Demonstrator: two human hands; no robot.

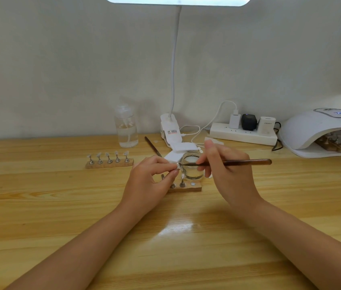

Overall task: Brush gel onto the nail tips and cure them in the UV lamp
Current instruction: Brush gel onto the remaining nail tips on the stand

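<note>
The left hand (152,174) pinches one nail tip (178,166) on its small stand between curled thumb and fingers, lifted just above the near wooden holder (186,187), seemingly to turn the tip up toward the brush and steady it. The right hand (224,170) grips the brown-handled gel brush (228,162) low on the shaft, pen-fashion, bristles meeting the pinched tip directly in front of the glass jar (192,165); that short grip likely gives fine control. The near holder lies just in front of the jar, with two metal stands still seated and one round magnet spot bare, probably the lifted tip's place. Left of the jar sits a second holder (109,163) carrying five tips. Just behind the jar lie white pads (183,147) and a spare brush (152,146), within easy reach. Far right of the jar, the UV lamp (322,130) shows a lit display, with another holder inside, likely curing.
</note>
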